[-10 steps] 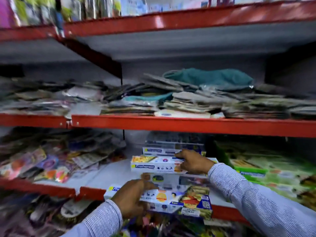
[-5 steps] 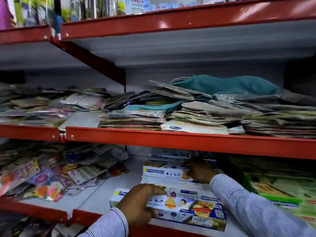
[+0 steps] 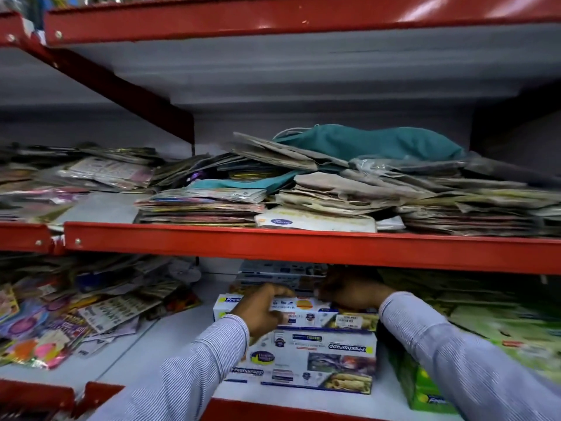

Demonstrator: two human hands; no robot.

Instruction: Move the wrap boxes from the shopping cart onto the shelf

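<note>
The red metal lip of the middle shelf (image 3: pixel 303 249) hides the upper rear part of the lower shelf, including the tops of the grey-printed cartons (image 3: pixel 282 273) at its back. The right hand (image 3: pixel 349 291) lies partly in that shadow; its fingertips are hard to make out. Motion blur softens most print, though "Freshwrapp" reads on several box faces. The shopping cart is outside the view, and both forearms are cut off by the lower edge.

The left hand (image 3: pixel 262 311), in a blue-and-white striped sleeve, curls over the near left part of the top white rectangular cardboard wrap box (image 3: pixel 306 312). Its fingers are bent and close together, pressed on the box's top face, with the thumb on the front face. The right hand rests on the far right end of the same box, fingers bent over the top edge; whether they clamp it or only press cannot be determined.

This top wrap box sits on the stack of white printed wrap boxes (image 3: pixel 315 360), which stands on the white lower shelf board (image 3: pixel 127 357) near its front edge, right of centre. The boxes are long, flat-sided cartons with glossy food pictures.

A green cardboard box (image 3: pixel 422 390) stands just beside the stack at the right. Colourful flat plastic packets (image 3: pixel 60 317) lie loose toward the left edge of the lower shelf. On the middle shelf, piles of flat paper packets (image 3: pixel 334 192) carry a crumpled teal cloth bag (image 3: pixel 373 141).
</note>
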